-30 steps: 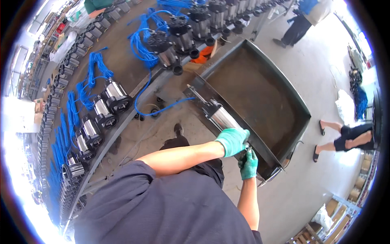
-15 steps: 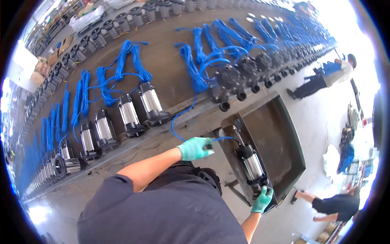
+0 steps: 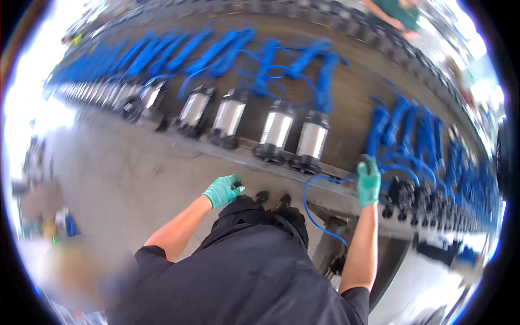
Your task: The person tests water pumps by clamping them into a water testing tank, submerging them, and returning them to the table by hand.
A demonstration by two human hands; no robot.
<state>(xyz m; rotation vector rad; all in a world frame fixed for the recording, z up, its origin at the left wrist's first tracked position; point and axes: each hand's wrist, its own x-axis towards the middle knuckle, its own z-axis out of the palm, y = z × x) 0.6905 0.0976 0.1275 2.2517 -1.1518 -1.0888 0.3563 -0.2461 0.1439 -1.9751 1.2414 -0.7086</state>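
Blue cable (image 3: 319, 206) hangs pinched in right hand (image 3: 369, 181) fingers; left hand (image 3: 223, 190) fingers curl loosely, touching nothing.

Both my gloves are that teal-green colour, left hand (image 3: 223, 189) and right hand (image 3: 369, 181) alike. The cable (image 3: 317, 208) looping down from my right hand is bright blue, same blue as all the coiled cables (image 3: 281, 67) up at 12 o'clock. The pumps (image 3: 277, 130) in the row are shiny silver in the middle with black ends. My shirt (image 3: 244, 276) is black, the floor (image 3: 119, 179) is plain grey, and the table (image 3: 352, 108) looks dull brown.
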